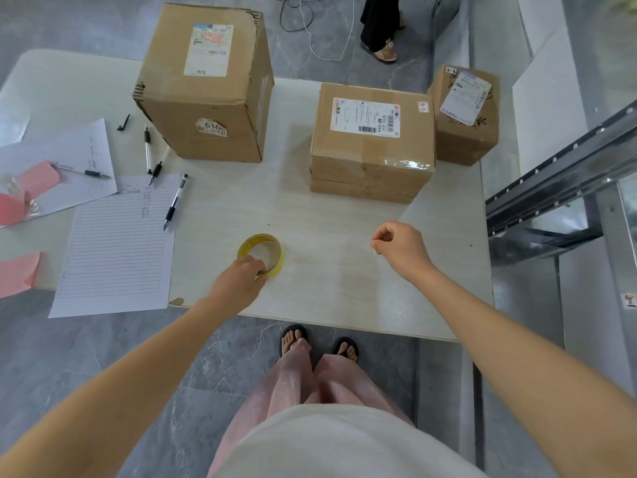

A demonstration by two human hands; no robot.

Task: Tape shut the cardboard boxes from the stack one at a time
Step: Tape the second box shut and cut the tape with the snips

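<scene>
The yellowish tape roll (pixel 261 255) lies flat on the bench (pixel 337 288). The left hand (pixel 238 281), at its 7 o'clock, grips the near rim. The right hand (pixel 400 248) hovers well apart at 3 o'clock, fingers curled on nothing visible. The stacked cardboard boxes (pixel 372 150) sit at 1 o'clock.

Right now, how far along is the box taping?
Done: clear tape already shows on the front edge of the top stacked box; the others' seals are unclear. In hand: the left hand grips the yellow tape roll on the table; the right hand hovers, fingers curled, contents unclear, no box in front. Left: pull a box forward and tape it.
</scene>
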